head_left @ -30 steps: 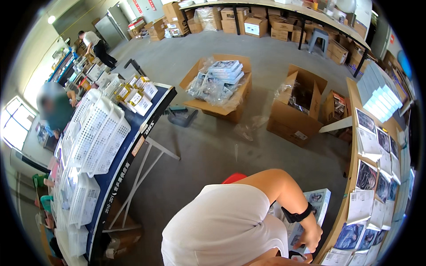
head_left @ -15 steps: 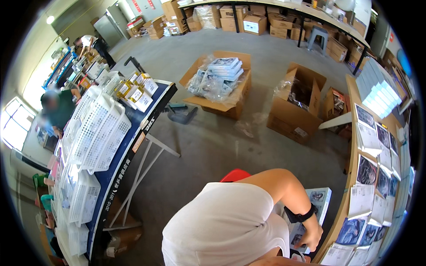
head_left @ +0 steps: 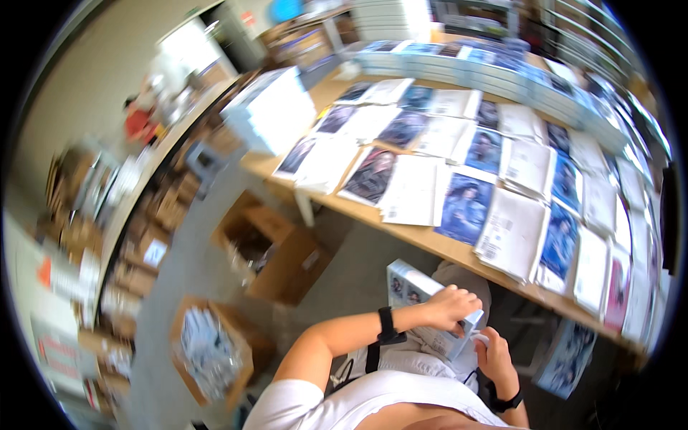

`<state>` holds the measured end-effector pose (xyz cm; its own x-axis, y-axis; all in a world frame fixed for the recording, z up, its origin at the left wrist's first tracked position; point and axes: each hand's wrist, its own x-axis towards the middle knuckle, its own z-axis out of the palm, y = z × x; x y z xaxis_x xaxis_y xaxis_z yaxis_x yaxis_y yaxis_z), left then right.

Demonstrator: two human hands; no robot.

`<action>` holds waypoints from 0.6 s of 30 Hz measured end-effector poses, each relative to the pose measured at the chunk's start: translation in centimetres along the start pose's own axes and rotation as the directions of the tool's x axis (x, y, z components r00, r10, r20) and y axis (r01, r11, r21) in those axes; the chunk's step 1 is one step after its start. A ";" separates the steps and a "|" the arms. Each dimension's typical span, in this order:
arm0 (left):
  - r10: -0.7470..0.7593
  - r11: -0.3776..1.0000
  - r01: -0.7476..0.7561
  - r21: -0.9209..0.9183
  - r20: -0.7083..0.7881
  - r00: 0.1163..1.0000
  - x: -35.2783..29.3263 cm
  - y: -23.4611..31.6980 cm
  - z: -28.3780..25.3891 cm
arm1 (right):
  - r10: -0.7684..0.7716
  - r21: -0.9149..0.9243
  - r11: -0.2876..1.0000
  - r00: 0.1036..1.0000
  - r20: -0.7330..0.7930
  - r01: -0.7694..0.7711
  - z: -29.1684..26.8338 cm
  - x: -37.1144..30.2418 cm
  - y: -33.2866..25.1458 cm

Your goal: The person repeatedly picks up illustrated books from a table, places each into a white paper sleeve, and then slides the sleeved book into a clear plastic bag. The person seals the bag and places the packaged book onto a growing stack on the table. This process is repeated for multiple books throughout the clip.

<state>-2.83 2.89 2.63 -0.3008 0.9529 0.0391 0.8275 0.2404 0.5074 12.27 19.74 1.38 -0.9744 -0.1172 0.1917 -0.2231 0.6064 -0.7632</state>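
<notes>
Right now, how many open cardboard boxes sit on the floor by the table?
2: one open brown box beside the table leg, and one box of clear-wrapped packs nearer the person's left shoulder. More may be hidden in the blurred stacks at left.

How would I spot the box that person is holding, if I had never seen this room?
Find the long wooden table covered with rows of picture cards and white sheets. Just below its near edge, over the person's lap, both hands grip a flat box: the left hand on top, the right hand underneath. Unlike the sheets lying flat on the table, it is thick, tilted and off the table.
</notes>
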 end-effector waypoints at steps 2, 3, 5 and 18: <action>0.026 0.999 -0.025 -0.028 0.023 0.999 1.1 0.1 0.5 | 0.038 0.003 0.999 0.998 -0.051 -0.038 -0.3 -0.7 -0.1; 0.047 0.998 -0.045 -0.042 0.025 0.999 1.5 0.4 0.5 | 0.073 -0.006 0.997 0.997 -0.041 -0.073 -0.6 -1.1 -0.2; 0.072 0.996 -0.068 -0.058 0.059 0.996 2.0 0.8 0.8 | 0.073 -0.038 0.996 0.996 -0.052 -0.075 -1.4 -1.3 -1.0; 0.068 0.997 -0.065 -0.031 0.092 0.994 1.5 1.6 0.2 | -0.246 -0.104 0.967 0.953 -0.174 0.231 0.4 -1.9 0.8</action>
<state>-1.86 4.74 3.33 -0.1995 0.9799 -0.0057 0.8302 0.1721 0.5303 13.96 20.13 0.09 -0.8695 -0.1240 0.4780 -0.4379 0.6411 -0.6303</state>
